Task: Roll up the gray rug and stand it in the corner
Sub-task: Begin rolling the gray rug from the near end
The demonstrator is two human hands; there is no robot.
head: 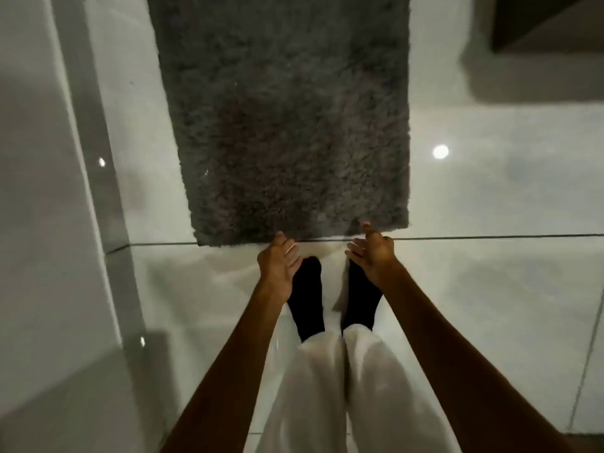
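Glossy white floor [490,289] is carrying the flat gray rug [287,119].
Left hand [277,266] and right hand [372,253] are hovering open, holding nothing, just beside the rug's near edge.

rug [287,119]: dark charcoal gray, shaggy, mottled with lighter flecks; no printed pattern
floor [490,289]: glossy white tiles around the rug, faint cloudy marbling; thin dark grout lines; one bright round white light reflection right of the rug
wall [39,191]: pale gray-white, left of the rug
socks [309,295]: plain black, just below the rug's near edge
trousers [327,387]: plain white, below the socks
furniture [549,21]: dark brown, upper right of the rug
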